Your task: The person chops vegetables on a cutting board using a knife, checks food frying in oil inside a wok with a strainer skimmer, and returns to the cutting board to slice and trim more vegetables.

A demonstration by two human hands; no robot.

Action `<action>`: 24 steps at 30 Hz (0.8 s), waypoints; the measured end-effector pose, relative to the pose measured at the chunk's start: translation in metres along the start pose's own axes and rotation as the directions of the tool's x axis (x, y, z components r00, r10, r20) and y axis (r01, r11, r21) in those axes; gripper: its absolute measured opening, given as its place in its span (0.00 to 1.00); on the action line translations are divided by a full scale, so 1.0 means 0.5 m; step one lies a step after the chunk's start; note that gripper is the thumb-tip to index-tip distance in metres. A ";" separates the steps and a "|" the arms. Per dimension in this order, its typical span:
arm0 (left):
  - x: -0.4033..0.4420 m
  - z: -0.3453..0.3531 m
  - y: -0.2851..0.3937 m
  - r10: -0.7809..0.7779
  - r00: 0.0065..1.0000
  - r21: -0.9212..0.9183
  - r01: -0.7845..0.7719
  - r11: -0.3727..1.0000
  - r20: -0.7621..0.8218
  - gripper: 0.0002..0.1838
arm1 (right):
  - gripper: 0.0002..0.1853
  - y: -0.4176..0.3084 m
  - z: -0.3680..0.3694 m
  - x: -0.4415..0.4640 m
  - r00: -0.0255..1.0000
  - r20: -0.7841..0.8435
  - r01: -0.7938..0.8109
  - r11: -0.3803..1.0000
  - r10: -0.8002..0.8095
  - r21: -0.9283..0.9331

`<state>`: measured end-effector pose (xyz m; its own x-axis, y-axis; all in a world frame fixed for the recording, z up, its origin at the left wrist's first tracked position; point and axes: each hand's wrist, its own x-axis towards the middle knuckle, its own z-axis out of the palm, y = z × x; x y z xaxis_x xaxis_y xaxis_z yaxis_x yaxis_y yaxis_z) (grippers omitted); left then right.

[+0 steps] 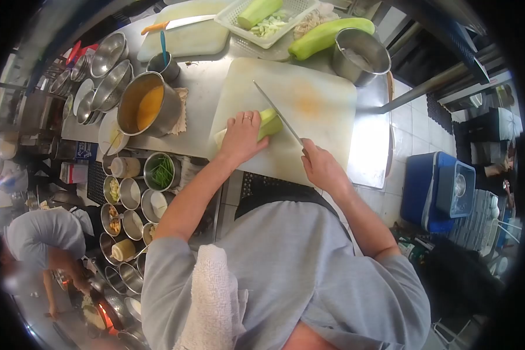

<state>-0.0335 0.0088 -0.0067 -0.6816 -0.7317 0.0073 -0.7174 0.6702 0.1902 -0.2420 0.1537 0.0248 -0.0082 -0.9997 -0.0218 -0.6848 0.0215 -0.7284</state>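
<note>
Green vegetable piece lies on cutting board, in its left half. Left hand lies across piece, fingers half bent and closed upon it. Right hand, over near side of board, has fingers wrapped fully around handle of knife; blade is at piece's right end, whether touching, cannot tell. Left of board: pot with orange liquid. Beyond board: white basket, long green vegetable. At board's far right corner: metal bowl-like pot.

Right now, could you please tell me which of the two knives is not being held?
The orange-handled knife, lying on the far cutting board; the other knife is gripped in the right hand.
</note>
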 end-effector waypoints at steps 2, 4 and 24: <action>0.001 -0.003 -0.001 0.001 1.000 -0.006 -0.001 1.000 -0.003 0.36 | 0.16 -0.001 0.000 0.001 1.000 0.000 -0.013 1.000 0.013 0.014; -0.003 0.002 -0.012 0.029 0.999 -0.046 -0.030 0.998 -0.028 0.36 | 0.14 -0.015 -0.013 -0.010 0.999 0.002 -0.049 0.998 0.049 0.034; 0.044 -0.043 -0.059 0.278 0.960 -0.486 -0.227 0.844 0.034 0.21 | 0.12 -0.005 0.020 -0.006 0.996 0.023 -0.089 0.991 0.092 -0.103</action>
<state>-0.0244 -0.0299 0.0090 -0.8589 -0.5114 0.0262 -0.3805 0.6717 0.6356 -0.2332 0.1568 0.0197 -0.0544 -0.9931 -0.1041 -0.7526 0.1093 -0.6494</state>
